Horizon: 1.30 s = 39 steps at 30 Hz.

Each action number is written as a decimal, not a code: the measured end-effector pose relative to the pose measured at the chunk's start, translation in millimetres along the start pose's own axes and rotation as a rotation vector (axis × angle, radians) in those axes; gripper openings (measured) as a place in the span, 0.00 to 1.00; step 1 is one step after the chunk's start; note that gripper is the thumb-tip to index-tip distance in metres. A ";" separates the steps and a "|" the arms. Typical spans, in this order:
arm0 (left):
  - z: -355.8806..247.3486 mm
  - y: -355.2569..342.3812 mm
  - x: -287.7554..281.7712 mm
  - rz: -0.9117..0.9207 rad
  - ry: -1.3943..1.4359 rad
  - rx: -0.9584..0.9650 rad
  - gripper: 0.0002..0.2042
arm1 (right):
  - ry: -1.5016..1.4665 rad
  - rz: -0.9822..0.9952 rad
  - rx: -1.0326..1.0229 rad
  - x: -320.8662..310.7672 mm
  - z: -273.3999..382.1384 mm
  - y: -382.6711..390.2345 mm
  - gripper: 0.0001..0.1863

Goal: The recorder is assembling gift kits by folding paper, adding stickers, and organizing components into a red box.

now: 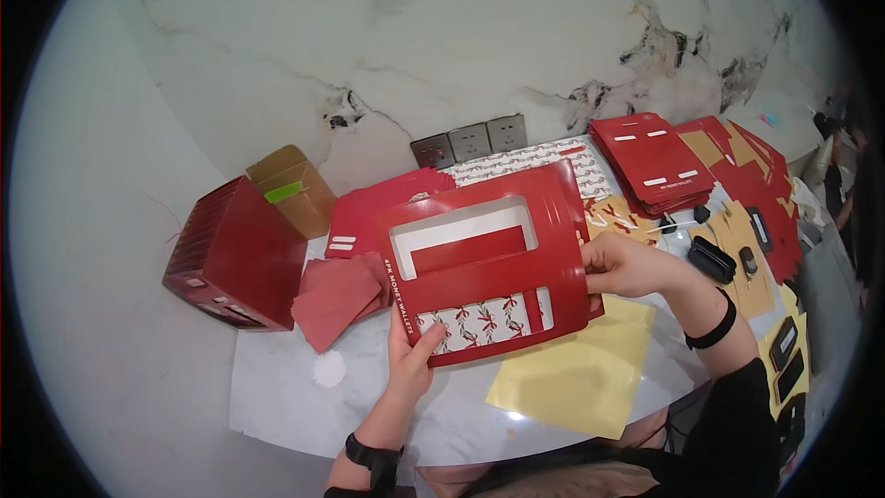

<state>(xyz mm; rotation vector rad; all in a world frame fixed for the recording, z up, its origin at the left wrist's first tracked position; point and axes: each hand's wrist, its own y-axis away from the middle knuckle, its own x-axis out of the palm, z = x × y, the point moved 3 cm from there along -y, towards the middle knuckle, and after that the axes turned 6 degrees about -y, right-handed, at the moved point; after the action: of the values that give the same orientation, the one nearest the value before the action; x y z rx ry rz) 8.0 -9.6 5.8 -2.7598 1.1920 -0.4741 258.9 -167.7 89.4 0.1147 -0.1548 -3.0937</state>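
left hand [410, 355] pinches sleeve [484, 267] bottom edge | right hand [622, 265] grips its right edge | patterned insert [479, 321] seated | stack [653, 161] waits on bench [304, 406]

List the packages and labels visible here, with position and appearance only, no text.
Red window sleeve: centre, held by left hand and right hand; flat, rectangular cut-outs, holly-patterned card inside.
Stack of red sleeves: upper right, small white strips.
Red box: left, on the table.
Brown carton: behind it, green label.
Yellow sheet: under the right hand.
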 end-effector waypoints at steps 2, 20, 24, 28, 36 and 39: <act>3.3 4.3 -14.3 -0.047 -0.047 0.084 0.32 | 0.084 0.102 0.057 6.6 8.4 -12.6 0.10; 16.9 -0.8 -22.2 -0.143 -0.085 0.254 0.29 | -0.049 0.012 -0.136 -0.1 -36.9 -41.4 0.12; 4.2 -3.5 -10.0 -0.077 -0.201 0.204 0.35 | -0.044 0.033 -0.069 -6.1 -46.8 -40.0 0.13; 7.0 -6.0 -10.4 -0.115 -0.156 0.071 0.35 | -0.004 0.030 -0.050 -3.7 -38.0 -38.2 0.11; 11.4 -8.2 -6.6 -0.179 -0.085 0.080 0.28 | -0.108 -0.203 0.066 -7.4 -38.9 -40.9 0.08; 9.6 -6.9 -2.8 -0.206 -0.076 0.095 0.26 | -0.123 -0.245 0.048 -4.3 -36.5 -40.4 0.08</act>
<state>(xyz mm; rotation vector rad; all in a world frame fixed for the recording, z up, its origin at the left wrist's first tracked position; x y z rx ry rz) 14.0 -3.2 -2.5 -2.8029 0.8502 -0.4270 264.4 -130.9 49.3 -0.0597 -0.2358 -3.3436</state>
